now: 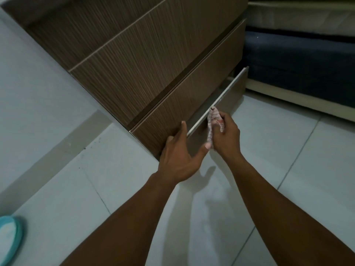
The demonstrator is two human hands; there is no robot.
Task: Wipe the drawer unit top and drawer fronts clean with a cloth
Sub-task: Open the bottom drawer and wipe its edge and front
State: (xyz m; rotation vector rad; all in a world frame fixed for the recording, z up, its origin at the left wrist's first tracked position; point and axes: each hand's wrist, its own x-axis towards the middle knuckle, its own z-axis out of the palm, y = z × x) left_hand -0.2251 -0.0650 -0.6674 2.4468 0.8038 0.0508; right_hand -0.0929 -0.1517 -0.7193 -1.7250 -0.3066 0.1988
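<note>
A brown wood-grain drawer unit (134, 54) fills the upper middle of the head view, seen from above at a slant. Its bottom drawer (222, 100) is pulled out a little, showing a pale top edge. My right hand (225, 135) grips a bunched white cloth with red stripes (213, 118) against that drawer's top edge. My left hand (178, 158) has straight, spread fingers, and its fingertips touch the lower corner of the drawer front above.
White tiled floor (115, 189) lies under my arms. A bed with a dark blue base (299, 66) stands right of the unit. A pale wall (28, 83) runs along the left. A teal-rimmed round object (9, 239) sits at the bottom left corner.
</note>
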